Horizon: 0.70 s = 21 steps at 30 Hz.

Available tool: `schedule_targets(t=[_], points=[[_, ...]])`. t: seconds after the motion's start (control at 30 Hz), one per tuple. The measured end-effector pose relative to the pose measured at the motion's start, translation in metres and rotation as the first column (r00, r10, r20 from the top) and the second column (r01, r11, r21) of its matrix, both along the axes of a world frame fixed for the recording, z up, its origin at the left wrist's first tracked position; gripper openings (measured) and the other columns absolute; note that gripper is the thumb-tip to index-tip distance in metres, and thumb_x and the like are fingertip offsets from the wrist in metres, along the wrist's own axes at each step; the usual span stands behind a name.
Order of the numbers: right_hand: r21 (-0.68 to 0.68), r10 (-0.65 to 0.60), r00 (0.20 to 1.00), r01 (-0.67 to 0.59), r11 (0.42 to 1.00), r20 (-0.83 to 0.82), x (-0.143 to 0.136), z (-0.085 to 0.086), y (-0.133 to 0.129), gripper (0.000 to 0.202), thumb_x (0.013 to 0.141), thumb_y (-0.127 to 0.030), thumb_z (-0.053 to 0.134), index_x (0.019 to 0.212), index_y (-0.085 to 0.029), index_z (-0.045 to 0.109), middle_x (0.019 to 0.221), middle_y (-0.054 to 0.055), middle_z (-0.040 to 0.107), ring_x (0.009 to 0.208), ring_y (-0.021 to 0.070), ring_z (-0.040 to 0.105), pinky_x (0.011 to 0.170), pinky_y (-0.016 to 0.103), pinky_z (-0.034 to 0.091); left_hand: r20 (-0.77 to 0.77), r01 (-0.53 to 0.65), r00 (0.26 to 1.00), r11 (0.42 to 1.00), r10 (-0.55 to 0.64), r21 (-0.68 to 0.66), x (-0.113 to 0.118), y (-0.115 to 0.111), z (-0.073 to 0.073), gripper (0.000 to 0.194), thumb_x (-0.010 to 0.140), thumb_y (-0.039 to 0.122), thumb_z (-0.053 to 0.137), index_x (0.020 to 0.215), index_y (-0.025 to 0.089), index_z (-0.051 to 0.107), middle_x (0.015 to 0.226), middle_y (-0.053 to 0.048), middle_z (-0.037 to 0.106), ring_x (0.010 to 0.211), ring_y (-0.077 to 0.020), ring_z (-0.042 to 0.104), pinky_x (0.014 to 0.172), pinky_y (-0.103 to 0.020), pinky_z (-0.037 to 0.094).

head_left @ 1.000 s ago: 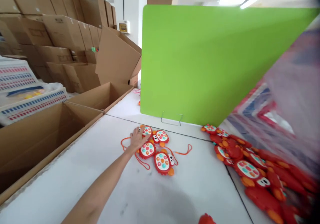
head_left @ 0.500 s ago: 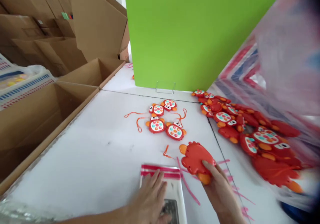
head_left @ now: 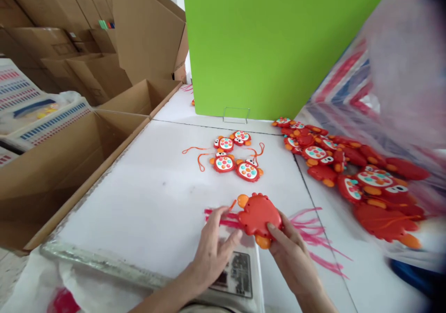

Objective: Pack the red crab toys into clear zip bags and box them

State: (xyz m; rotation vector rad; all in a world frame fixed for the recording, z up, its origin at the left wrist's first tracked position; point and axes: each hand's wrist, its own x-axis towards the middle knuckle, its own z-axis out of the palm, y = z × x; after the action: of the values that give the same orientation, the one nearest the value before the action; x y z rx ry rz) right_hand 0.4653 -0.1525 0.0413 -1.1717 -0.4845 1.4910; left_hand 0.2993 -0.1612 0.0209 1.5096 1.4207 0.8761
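The right hand (head_left: 292, 252) holds a red toy (head_left: 259, 215) back side up, fingers curled under its near edge and thumb on its side, just above the white table (head_left: 146, 196). The left hand (head_left: 214, 248) rests beside it on a clear bag (head_left: 240, 266) with a red strip, fingers loosely spread and pinching at the bag's top edge, almost touching the toy. Beyond the fingertips, four more toys (head_left: 235, 157) with orange cords lie face up. Off to the right of the right hand's fingers a larger heap of toys (head_left: 351, 173) spreads. Left of the left hand stands an open cardboard box (head_left: 59, 164). A green panel (head_left: 278, 43) rises farther back.
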Motion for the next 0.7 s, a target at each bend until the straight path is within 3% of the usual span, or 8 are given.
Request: schedule_targets(t=[0.1, 0.13, 0.2, 0.3, 0.4, 0.53, 0.63, 0.7], points=[[0.021, 0.052, 0.998, -0.051, 0.998, -0.031, -0.006, -0.008, -0.009, 0.058, 0.071, -0.033, 0.071, 0.126, -0.028, 0.053, 0.121, 0.006, 0.062, 0.109, 0.0229, 0.057, 0.088, 0.034, 0.048, 0.025, -0.005, 1.0, 1.0, 0.006, -0.017, 0.012, 0.018, 0.012, 0.088, 0.063, 0.043, 0.074, 0.135, 0.022, 0.028, 0.138, -0.012, 0.038, 0.126, -0.0289, 0.037, 0.105, -0.043, 0.035], [0.016, 0.048, 0.998, -0.047, 0.999, -0.031, -0.007, -0.01, -0.011, 0.06, 0.071, -0.034, 0.071, 0.128, -0.029, 0.051, 0.123, 0.006, 0.061, 0.111, 0.0232, 0.056, 0.089, 0.034, 0.048, 0.046, 0.022, 0.999, 1.0, -0.021, -0.021, 0.017, 0.024, 0.014, 0.086, 0.062, 0.042, 0.075, 0.133, 0.022, 0.031, 0.133, -0.011, 0.044, 0.121, -0.0286, 0.042, 0.102, -0.042, 0.038], [-0.015, 0.02, 1.0, -0.02, 1.0, -0.005, -0.007, -0.014, -0.013, 0.064, 0.071, -0.036, 0.07, 0.131, -0.03, 0.048, 0.125, 0.006, 0.06, 0.114, 0.0242, 0.054, 0.09, 0.035, 0.048, 0.12, 0.057, 0.991, 0.998, -0.054, -0.021, 0.025, 0.034, 0.014, 0.062, 0.07, 0.043, 0.07, 0.122, 0.023, 0.043, 0.112, -0.006, 0.058, 0.1, -0.0231, 0.056, 0.087, -0.034, 0.046], [-0.047, -0.002, 1.0, 0.002, 0.999, 0.013, -0.005, -0.018, -0.013, 0.068, 0.07, -0.037, 0.072, 0.132, -0.03, 0.046, 0.127, 0.006, 0.058, 0.115, 0.0257, 0.053, 0.091, 0.037, 0.048, 0.187, 0.046, 0.981, 0.999, -0.048, 0.012, 0.029, 0.044, 0.015, 0.027, 0.086, 0.042, 0.051, 0.103, 0.022, 0.054, 0.087, 0.0, 0.062, 0.076, -0.0152, 0.056, 0.071, -0.025, 0.045], [-0.031, 0.018, 0.999, -0.016, 0.999, 0.04, -0.002, -0.021, -0.012, 0.064, 0.071, -0.038, 0.071, 0.13, -0.031, 0.048, 0.13, 0.004, 0.056, 0.119, 0.0254, 0.049, 0.092, 0.036, 0.047, 0.132, 0.04, 0.99, 0.999, -0.041, 0.008, 0.028, 0.047, 0.019, 0.029, 0.091, 0.042, 0.038, 0.1, 0.021, 0.055, 0.083, 0.0, 0.061, 0.074, -0.0146, 0.055, 0.069, -0.025, 0.042], [-0.046, 0.061, 0.979, -0.053, 0.997, 0.194, 0.001, -0.026, -0.01, 0.061, 0.073, -0.043, 0.069, 0.129, -0.033, 0.046, 0.133, 0.001, 0.053, 0.121, 0.0235, 0.046, 0.097, 0.035, 0.042, -0.036, 0.073, 0.997, 0.997, -0.074, -0.025, 0.028, 0.05, 0.022, 0.035, 0.081, 0.044, 0.058, 0.107, 0.022, 0.051, 0.075, 0.002, 0.059, 0.067, -0.0146, 0.053, 0.065, -0.024, 0.04], [-0.056, 0.147, 0.963, -0.138, 0.989, 0.227, 0.001, -0.026, -0.009, 0.061, 0.076, -0.046, 0.065, 0.131, -0.029, 0.044, 0.124, 0.005, 0.058, 0.109, 0.0242, 0.056, 0.09, 0.036, 0.047, -0.075, 0.076, 0.994, 0.997, -0.077, -0.013, 0.026, 0.053, 0.021, 0.021, 0.088, 0.04, 0.045, 0.096, 0.022, 0.053, 0.066, 0.004, 0.054, 0.059, -0.0118, 0.048, 0.059, -0.022, 0.036], [-0.066, 0.166, 0.963, -0.156, 0.986, 0.213, 0.0, -0.023, -0.008, 0.06, 0.076, -0.047, 0.064, 0.13, -0.026, 0.045, 0.121, 0.007, 0.061, 0.103, 0.0247, 0.059, 0.084, 0.035, 0.05, -0.063, 0.089, 0.994, 0.996, -0.089, -0.013, 0.025, 0.054, 0.021, 0.023, 0.091, 0.036, 0.037, 0.09, 0.021, 0.054, 0.064, 0.004, 0.052, 0.057, -0.0108, 0.046, 0.057, -0.022, 0.034]])
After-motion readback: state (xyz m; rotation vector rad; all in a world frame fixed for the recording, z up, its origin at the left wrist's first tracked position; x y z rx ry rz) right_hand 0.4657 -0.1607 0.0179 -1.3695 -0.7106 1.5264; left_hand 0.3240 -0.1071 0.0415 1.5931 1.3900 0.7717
